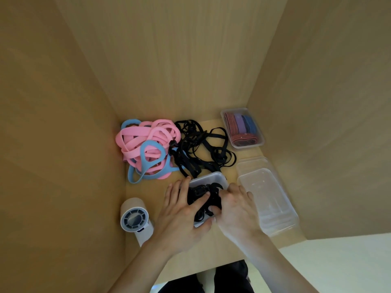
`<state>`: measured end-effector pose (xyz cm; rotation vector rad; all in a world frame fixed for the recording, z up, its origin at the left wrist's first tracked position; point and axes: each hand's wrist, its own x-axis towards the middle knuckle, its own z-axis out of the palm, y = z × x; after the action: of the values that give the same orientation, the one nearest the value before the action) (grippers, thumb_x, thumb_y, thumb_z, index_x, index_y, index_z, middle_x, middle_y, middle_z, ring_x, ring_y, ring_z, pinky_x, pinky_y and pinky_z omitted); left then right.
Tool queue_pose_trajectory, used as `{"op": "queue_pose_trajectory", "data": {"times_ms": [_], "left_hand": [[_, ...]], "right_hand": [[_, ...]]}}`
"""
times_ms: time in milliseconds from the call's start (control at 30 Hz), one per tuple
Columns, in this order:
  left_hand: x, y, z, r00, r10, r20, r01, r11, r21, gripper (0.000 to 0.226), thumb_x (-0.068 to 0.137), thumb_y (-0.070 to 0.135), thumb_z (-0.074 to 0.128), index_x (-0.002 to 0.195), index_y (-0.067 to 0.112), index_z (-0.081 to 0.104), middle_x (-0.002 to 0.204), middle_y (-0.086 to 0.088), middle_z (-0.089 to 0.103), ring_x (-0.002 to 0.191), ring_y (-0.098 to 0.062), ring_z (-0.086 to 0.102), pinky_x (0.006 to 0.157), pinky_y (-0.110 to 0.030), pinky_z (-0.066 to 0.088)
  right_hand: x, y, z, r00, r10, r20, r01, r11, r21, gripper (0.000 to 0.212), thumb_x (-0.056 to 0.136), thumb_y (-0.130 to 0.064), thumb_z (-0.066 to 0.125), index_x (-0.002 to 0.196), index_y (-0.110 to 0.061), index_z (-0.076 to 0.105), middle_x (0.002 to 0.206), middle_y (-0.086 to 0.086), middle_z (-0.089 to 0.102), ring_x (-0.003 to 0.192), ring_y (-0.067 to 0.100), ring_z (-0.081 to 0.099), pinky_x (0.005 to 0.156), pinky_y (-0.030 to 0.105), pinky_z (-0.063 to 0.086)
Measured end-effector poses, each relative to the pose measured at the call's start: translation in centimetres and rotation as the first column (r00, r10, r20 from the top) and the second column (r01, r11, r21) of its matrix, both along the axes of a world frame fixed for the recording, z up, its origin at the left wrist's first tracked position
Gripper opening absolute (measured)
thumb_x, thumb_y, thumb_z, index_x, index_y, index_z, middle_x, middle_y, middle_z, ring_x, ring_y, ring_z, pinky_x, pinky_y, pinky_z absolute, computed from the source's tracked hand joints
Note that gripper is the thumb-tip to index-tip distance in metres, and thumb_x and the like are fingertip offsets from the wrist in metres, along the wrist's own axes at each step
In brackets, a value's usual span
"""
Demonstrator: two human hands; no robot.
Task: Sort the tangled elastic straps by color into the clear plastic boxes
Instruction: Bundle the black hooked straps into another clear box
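Note:
A clear plastic box [208, 179] sits near the front of the desk with a bundle of black straps [202, 193] in it. My left hand [182, 216] lies on the box's left side, fingers stretched over the black straps. My right hand [234, 210] presses the same bundle from the right, fingers bent down onto it. Behind lies a tangle of black straps [203, 149] and, to its left, a heap of pink straps [146, 138] mixed with blue straps [148, 163].
At the back right a clear box [261, 138] holds red, purple and blue striped bands. A stack of clear boxes [268, 193] stands at the right. A white handheld fan [135, 218] lies at the front left. Wooden walls close in on three sides.

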<state>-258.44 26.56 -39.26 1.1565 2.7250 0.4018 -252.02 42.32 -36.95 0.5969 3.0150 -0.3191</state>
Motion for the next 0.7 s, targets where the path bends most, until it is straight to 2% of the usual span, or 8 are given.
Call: {"op": "queue_pose_trajectory", "data": {"times_ms": [67, 167, 233, 300, 400, 467, 567, 700], "left_hand": [[0.0, 0.0, 0.1, 1.000, 0.001, 0.006, -0.001, 1.000, 0.002, 0.067, 0.088, 0.073, 0.031, 0.151, 0.049, 0.034, 0.167, -0.007, 0.005, 0.154, -0.028, -0.001, 0.124, -0.040, -0.013], [-0.1, -0.1, 0.0, 1.000, -0.003, 0.019, 0.002, 1.000, 0.016, 0.065, 0.088, 0.069, 0.036, 0.150, 0.048, 0.037, 0.166, -0.008, 0.011, 0.154, -0.029, 0.004, 0.125, -0.041, -0.008], [-0.1, -0.1, 0.0, 1.000, 0.003, 0.027, -0.004, 1.000, 0.025, 0.065, 0.088, 0.069, 0.037, 0.149, 0.047, 0.040, 0.165, -0.008, 0.014, 0.153, -0.029, 0.008, 0.126, -0.042, -0.004], [-0.1, -0.1, -0.1, 0.999, 0.009, 0.031, -0.010, 0.999, 0.043, 0.064, 0.087, 0.068, 0.040, 0.146, 0.045, 0.046, 0.163, -0.009, 0.020, 0.152, -0.030, 0.014, 0.126, -0.043, 0.002], [0.0, -0.1, -0.3, 0.999, 0.014, 0.034, -0.017, 0.998, 0.066, 0.063, 0.086, 0.067, 0.043, 0.143, 0.041, 0.050, 0.162, -0.010, 0.024, 0.150, -0.031, 0.020, 0.126, -0.045, 0.007], [0.0, -0.2, -0.4, 0.999, 0.022, 0.038, -0.025, 0.998, 0.064, 0.063, 0.086, 0.067, 0.043, 0.143, 0.041, 0.050, 0.162, -0.010, 0.024, 0.151, -0.031, 0.020, 0.125, -0.045, 0.007], [0.1, 0.0, -0.4, 0.999, 0.029, 0.041, -0.031, 0.998, 0.063, 0.064, 0.085, 0.067, 0.042, 0.143, 0.040, 0.052, 0.161, -0.011, 0.027, 0.150, -0.032, 0.022, 0.125, -0.044, 0.007], [0.2, 0.1, 0.0, 0.998, 0.034, 0.054, -0.038, 0.996, 0.076, 0.066, 0.084, 0.066, 0.040, 0.142, 0.037, 0.054, 0.160, -0.012, 0.027, 0.150, -0.032, 0.021, 0.125, -0.047, 0.009]], "right_hand": [[0.9, 0.4, 0.2, 0.998, 0.010, -0.068, -0.016, 0.997, -0.081, 0.034, 0.092, -0.044, 0.064, 0.119, -0.024, 0.065, 0.106, -0.005, 0.060, 0.105, 0.018, 0.056, 0.090, 0.032, 0.042], [2.6, 1.2, 0.2, 0.975, -0.057, -0.216, -0.013, 0.950, -0.312, 0.033, 0.092, -0.028, 0.070, 0.123, -0.019, 0.068, 0.102, -0.009, 0.060, 0.097, 0.010, 0.060, 0.089, 0.026, 0.050], [3.8, 1.8, 0.1, 0.946, -0.126, -0.298, 0.000, 0.921, -0.389, 0.022, 0.090, -0.015, 0.071, 0.112, -0.020, 0.071, 0.096, -0.014, 0.058, 0.087, 0.003, 0.059, 0.079, 0.016, 0.050], [4.8, 2.9, -0.3, 0.927, -0.212, -0.310, 0.067, 0.905, -0.420, 0.018, 0.088, -0.006, 0.070, 0.096, -0.022, 0.069, 0.091, -0.014, 0.058, 0.083, 0.002, 0.059, 0.072, 0.013, 0.047], [5.9, 4.8, -1.0, 0.925, -0.309, -0.223, 0.210, 0.902, -0.377, 0.015, 0.087, -0.006, 0.070, 0.086, -0.019, 0.064, 0.090, -0.007, 0.058, 0.082, 0.010, 0.060, 0.071, 0.022, 0.048], [6.4, 5.8, -1.6, 0.951, -0.294, -0.092, 0.263, 0.931, -0.254, 0.011, 0.087, -0.021, 0.073, 0.088, -0.017, 0.064, 0.094, -0.004, 0.055, 0.088, 0.019, 0.060, 0.077, 0.030, 0.048], [6.7, 6.0, -2.5, 0.958, -0.273, 0.084, 0.279, 0.957, -0.078, 0.028, 0.088, -0.045, 0.069, 0.098, -0.020, 0.061, 0.103, -0.004, 0.052, 0.099, 0.019, 0.054, 0.089, 0.034, 0.044], [7.0, 5.1, -3.9, 0.951, -0.305, 0.061, 0.309, 0.948, -0.075, 0.022, 0.092, -0.031, 0.065, 0.102, -0.012, 0.061, 0.106, 0.004, 0.054, 0.104, 0.028, 0.053, 0.089, 0.039, 0.042]]}}
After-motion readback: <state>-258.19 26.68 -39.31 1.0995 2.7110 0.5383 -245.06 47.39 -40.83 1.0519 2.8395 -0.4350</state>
